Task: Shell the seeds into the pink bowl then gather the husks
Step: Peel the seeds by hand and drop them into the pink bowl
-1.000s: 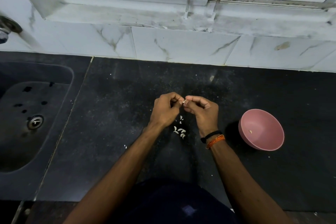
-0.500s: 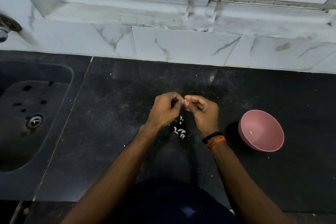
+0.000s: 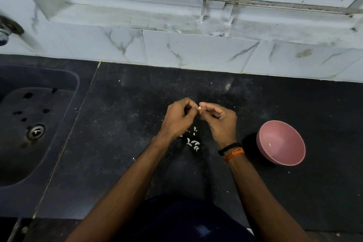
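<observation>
Barely anything shifts: both hands stay together above the countertop (image 3: 110,143), left hand (image 3: 177,119) and right hand (image 3: 221,122) pinching one pale seed (image 3: 199,107) between fingertips. Husks (image 3: 193,142) lie just beneath. Pink bowl (image 3: 282,161) sits off right, nearer the right hand, one kernel (image 3: 269,144) inside.

A small pale seed (image 3: 199,107) sits pinched between fingertips above the black counter. White curved husks (image 3: 193,142) lie scattered below it. To their right, well apart, the pink bowl (image 3: 281,155) tilts slightly, holding one shelled kernel (image 3: 269,145).
</observation>
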`<move>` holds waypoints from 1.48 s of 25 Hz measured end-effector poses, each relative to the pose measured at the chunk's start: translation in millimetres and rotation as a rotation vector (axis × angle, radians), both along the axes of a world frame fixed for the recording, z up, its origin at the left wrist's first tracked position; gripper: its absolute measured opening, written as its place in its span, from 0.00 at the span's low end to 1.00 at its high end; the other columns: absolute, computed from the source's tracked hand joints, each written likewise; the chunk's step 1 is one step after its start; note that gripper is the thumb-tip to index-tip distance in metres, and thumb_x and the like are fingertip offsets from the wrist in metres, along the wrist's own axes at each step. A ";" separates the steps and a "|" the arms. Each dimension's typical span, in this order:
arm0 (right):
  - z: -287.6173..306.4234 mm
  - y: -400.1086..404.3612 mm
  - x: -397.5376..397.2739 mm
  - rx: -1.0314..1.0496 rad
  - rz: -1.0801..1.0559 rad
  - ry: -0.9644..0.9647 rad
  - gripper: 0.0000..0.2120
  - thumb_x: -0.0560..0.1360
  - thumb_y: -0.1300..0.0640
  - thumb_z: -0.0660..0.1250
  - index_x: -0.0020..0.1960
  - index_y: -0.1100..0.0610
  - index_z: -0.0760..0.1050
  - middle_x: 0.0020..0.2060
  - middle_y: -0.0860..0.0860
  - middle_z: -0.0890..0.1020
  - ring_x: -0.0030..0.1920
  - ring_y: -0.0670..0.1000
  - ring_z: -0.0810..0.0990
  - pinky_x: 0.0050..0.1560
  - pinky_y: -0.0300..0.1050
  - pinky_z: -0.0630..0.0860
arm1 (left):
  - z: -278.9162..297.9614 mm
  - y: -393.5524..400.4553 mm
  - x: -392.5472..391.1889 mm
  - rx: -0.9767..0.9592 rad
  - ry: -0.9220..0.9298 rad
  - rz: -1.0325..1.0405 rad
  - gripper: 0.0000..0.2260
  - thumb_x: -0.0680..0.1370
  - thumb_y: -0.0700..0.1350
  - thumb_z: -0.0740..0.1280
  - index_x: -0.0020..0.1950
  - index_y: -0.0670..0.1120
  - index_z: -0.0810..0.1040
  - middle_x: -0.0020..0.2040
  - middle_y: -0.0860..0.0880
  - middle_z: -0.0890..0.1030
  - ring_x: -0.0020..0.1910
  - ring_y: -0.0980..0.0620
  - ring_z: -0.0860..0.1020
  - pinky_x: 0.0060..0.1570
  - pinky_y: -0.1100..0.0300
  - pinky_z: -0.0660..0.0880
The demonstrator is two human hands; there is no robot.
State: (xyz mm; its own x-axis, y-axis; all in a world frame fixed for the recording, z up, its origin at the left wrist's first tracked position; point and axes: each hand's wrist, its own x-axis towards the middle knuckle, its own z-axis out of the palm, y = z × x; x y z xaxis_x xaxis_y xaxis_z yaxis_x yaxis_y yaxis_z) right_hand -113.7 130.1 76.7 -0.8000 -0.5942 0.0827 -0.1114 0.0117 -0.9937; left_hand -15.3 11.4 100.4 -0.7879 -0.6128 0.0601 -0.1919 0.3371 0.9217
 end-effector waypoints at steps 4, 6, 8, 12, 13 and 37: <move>3.9 1.0 -2.7 -0.021 0.012 -0.065 0.11 0.74 0.68 0.75 0.54 0.58 0.84 0.48 0.55 0.87 0.49 0.54 0.87 0.46 0.45 0.84 | -6.7 -5.3 0.6 0.097 -0.004 -0.048 0.04 0.80 0.44 0.70 0.48 0.47 0.83 0.40 0.53 0.84 0.39 0.58 0.81 0.42 0.62 0.77; 3.4 0.9 -5.1 0.005 0.028 -0.033 0.11 0.74 0.68 0.74 0.54 0.58 0.84 0.48 0.55 0.87 0.49 0.53 0.87 0.46 0.44 0.84 | -11.3 -7.3 1.3 0.153 0.009 -0.074 0.03 0.79 0.44 0.71 0.48 0.47 0.84 0.43 0.51 0.85 0.43 0.52 0.83 0.45 0.54 0.81; 2.6 1.2 -6.1 0.029 0.043 0.002 0.11 0.74 0.68 0.74 0.54 0.57 0.84 0.49 0.54 0.87 0.48 0.52 0.87 0.46 0.44 0.84 | -15.0 -9.1 2.1 0.206 0.021 -0.080 0.04 0.79 0.45 0.71 0.48 0.46 0.84 0.44 0.50 0.85 0.43 0.50 0.83 0.45 0.52 0.82; 2.8 1.9 -6.5 0.088 0.084 0.164 0.13 0.75 0.67 0.74 0.54 0.51 0.85 0.47 0.51 0.85 0.46 0.49 0.86 0.49 0.46 0.83 | -16.6 -9.0 1.0 0.304 0.013 -0.043 0.10 0.79 0.49 0.70 0.45 0.44 0.84 0.40 0.47 0.84 0.39 0.49 0.82 0.43 0.51 0.80; 3.8 1.5 -6.3 0.104 0.094 0.194 0.15 0.75 0.67 0.74 0.54 0.48 0.85 0.47 0.49 0.85 0.47 0.48 0.85 0.51 0.47 0.83 | -16.4 -8.8 0.1 0.333 0.013 -0.029 0.10 0.79 0.47 0.70 0.44 0.42 0.84 0.39 0.46 0.84 0.39 0.49 0.81 0.43 0.51 0.80; 13.3 -5.4 1.7 0.359 -0.008 0.291 0.04 0.75 0.58 0.72 0.43 0.51 0.85 0.34 0.43 0.84 0.36 0.45 0.84 0.41 0.49 0.84 | -25.8 -9.6 4.9 0.411 0.212 0.008 0.06 0.77 0.35 0.72 0.53 0.37 0.84 0.47 0.39 0.85 0.46 0.44 0.84 0.46 0.55 0.81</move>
State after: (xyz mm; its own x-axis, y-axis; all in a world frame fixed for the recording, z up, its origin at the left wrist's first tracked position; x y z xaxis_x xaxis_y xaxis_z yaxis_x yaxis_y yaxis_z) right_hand -112.0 124.7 90.0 -0.7786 -0.6203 0.0948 -0.3838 0.3511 -0.8541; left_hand -10.4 1.8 74.7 -0.7796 -0.6256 -0.0299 0.0138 -0.0648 0.9978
